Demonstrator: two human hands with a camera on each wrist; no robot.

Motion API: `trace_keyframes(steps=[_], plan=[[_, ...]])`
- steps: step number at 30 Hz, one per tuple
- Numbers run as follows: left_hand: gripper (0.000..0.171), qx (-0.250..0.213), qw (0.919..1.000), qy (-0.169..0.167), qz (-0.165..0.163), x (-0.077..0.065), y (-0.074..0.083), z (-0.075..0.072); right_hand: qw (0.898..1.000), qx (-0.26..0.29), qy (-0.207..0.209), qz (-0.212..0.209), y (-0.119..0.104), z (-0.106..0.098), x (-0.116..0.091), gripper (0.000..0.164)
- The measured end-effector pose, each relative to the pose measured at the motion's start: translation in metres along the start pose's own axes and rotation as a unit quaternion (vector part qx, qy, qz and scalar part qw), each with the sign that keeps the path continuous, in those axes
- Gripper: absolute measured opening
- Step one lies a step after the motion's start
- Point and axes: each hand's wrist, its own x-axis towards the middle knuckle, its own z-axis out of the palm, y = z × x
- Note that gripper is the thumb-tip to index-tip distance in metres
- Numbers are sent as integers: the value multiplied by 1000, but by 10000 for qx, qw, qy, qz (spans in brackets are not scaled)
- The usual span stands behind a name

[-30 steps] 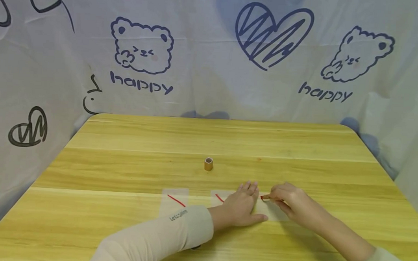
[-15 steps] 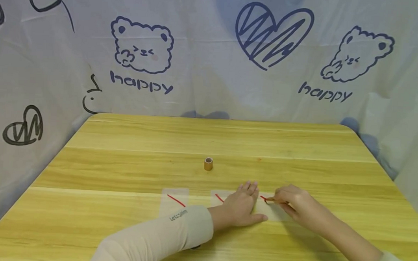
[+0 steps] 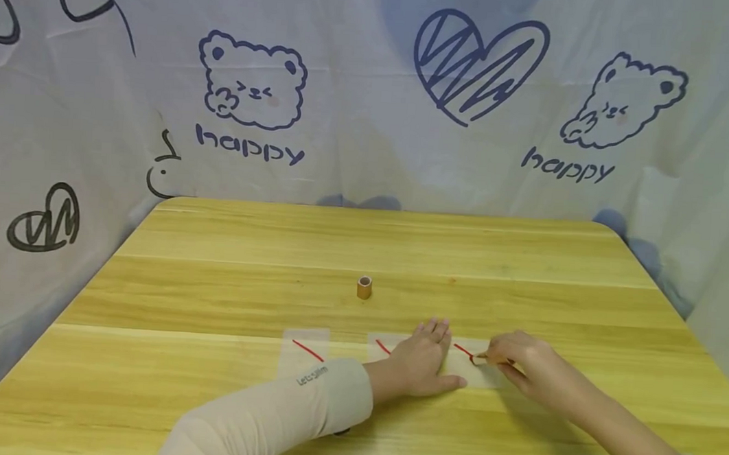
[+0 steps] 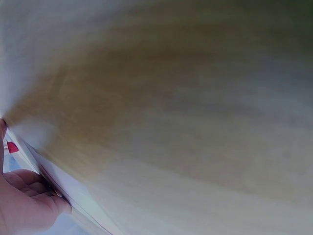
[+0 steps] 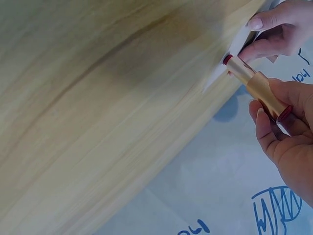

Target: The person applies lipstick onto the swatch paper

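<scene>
My right hand [image 3: 527, 363] pinches a gold lipstick [image 5: 261, 88] between thumb and fingers. Its red tip meets the right-hand paper slip [image 3: 483, 378], at the lower end of a short slanting red line [image 3: 462, 349]. My left hand [image 3: 421, 361] lies flat with fingers spread, over the left part of that slip and across the middle slip [image 3: 373, 357]. In the left wrist view only part of the left hand [image 4: 29, 200] shows at the lower left. Beyond the hands a small gold-brown open tube [image 3: 364, 289], like the lipstick's cap, stands upright.
At left another pale slip [image 3: 306, 334] bears a red slanting line, its lower part hidden by my left sleeve [image 3: 281, 402]. The middle slip carries a similar line. All rest on a wooden table [image 3: 215, 240], with a drawn-on white cloth [image 3: 358, 117] behind.
My right hand has drawn the lipstick down and to the right, and the red line on the right-hand slip has grown longer. The left hand stays in place.
</scene>
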Motion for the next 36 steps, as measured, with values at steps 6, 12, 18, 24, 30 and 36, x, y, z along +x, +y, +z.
trace_keyframes(steps=[6, 12, 18, 24, 30, 36], plan=[[78, -17, 10000, -24, -21, -1, 1, 0, 10000, 20, -32, 26, 1, -1, -5, 35], [78, -13, 10000, -53, -10, -1, 1, 0, 10000, -37, 0, 79, 1, -4, -9, 34], [78, 21, 10000, -47, 23, -1, 1, -1, 9998, -75, -84, 151, 1, -7, -13, 33], [78, 21, 10000, -30, 27, -1, 1, -1, 9997, 5, -210, 135, 3, -10, -16, 34], [78, 39, 10000, -14, 29, 0, 1, 0, 9998, 0, -207, 64, 4, -12, -18, 35], [78, 54, 10000, -24, 20, 0, 1, -1, 9996, 132, -249, 78, 4, -14, -19, 35]])
